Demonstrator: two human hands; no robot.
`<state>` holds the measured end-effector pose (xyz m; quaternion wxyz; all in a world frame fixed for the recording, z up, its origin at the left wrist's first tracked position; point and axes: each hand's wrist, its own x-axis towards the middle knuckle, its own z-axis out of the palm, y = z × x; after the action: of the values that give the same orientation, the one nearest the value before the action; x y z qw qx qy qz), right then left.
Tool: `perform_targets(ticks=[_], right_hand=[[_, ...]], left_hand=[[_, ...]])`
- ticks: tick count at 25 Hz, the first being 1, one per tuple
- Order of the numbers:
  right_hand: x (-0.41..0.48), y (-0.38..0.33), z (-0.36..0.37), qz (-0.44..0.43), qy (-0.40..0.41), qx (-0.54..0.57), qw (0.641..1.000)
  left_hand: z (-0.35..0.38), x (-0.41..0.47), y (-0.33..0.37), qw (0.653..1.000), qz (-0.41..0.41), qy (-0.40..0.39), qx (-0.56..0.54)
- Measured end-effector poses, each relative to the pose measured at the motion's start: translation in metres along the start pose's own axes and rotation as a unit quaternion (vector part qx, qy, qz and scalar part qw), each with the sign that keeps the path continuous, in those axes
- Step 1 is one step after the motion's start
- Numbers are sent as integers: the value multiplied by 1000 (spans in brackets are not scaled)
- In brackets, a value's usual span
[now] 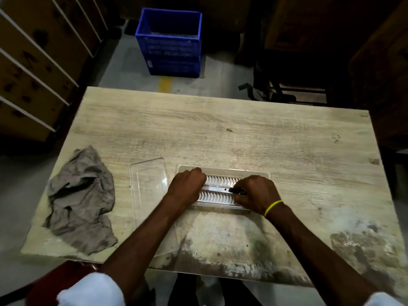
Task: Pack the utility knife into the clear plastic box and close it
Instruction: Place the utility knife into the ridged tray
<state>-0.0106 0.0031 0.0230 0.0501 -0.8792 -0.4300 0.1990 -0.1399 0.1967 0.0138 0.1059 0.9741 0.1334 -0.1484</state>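
White short sleeves [92, 290] (both arms); thin yellow band [273, 207] on right wrist.

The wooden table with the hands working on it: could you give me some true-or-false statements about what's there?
1. Both hands, left hand and right hand, are on the ribbed clear plastic tray. True.
2. The crumpled grey cloth lies to the right of the hands. False: it lies to their left, near the table's edge.
3. The slim silver utility knife lies along the middle of the tray. True.
4. A flat clear plastic lid covers the knife. False: it lies on the light wooden table beside the tray, partly under the left forearm.
5. The blue plastic crate stands on the table. False: it stands on the floor beyond it.
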Motion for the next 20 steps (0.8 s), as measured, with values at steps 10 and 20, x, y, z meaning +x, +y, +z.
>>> perform_targets(ticks=[10, 20], right_hand=[[10, 3, 21, 18, 10, 12, 1000], [-39, -78, -8, -71, 215, 181, 957]], left_hand=[[5, 2, -2, 998, -33, -31, -31], [-6, -92, -54, 851, -236, 313, -350]])
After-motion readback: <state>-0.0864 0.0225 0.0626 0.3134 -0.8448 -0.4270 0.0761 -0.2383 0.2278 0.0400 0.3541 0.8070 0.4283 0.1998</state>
